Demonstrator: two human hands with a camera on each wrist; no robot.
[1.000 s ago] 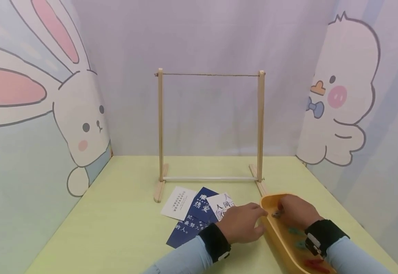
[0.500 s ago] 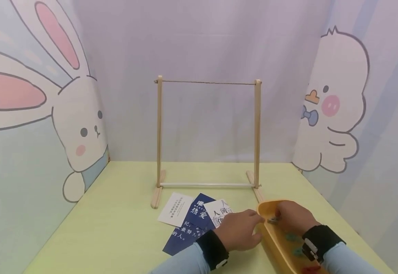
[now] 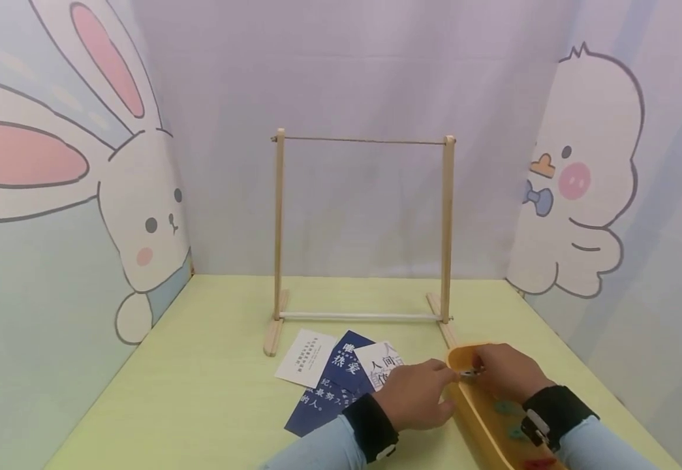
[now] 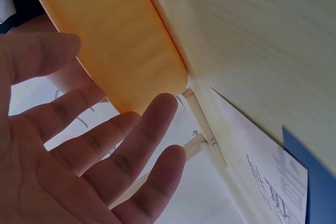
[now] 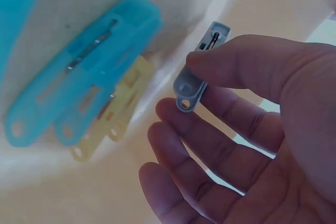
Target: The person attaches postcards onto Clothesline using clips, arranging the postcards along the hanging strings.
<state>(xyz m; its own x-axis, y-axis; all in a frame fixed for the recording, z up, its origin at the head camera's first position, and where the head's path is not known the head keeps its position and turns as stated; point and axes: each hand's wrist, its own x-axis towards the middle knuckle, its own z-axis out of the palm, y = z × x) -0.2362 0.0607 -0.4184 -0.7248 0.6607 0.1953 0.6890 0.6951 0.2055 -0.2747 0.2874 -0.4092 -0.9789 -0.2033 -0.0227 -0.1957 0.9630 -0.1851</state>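
My right hand [image 3: 508,372] is inside the yellow tray [image 3: 474,424], near its far end. Between thumb and fingers it pinches a small grey clothespin [image 5: 185,83] that has a holed tip and a metal spring. Blue clothespins [image 5: 79,66] and yellow clothespins [image 5: 123,106] lie close by in the right wrist view. My left hand [image 3: 416,397] is at the tray's left rim with its fingers loosely spread and nothing in its palm. In the left wrist view, its fingertips overlap the tray's outer wall [image 4: 115,35].
Left of the tray lie a white card [image 3: 305,358], overlapping dark blue cards [image 3: 346,359] and a smaller white card [image 3: 378,361], all printed. Behind them stands a wooden frame [image 3: 447,228] with a cord [image 3: 364,140] across the top and a white rod [image 3: 358,316] low down.
The head view has shifted slightly. My right hand keeps hold of the grey clothespin, which shows a little differently at the fingertips. The left hand stays beside the tray rim.
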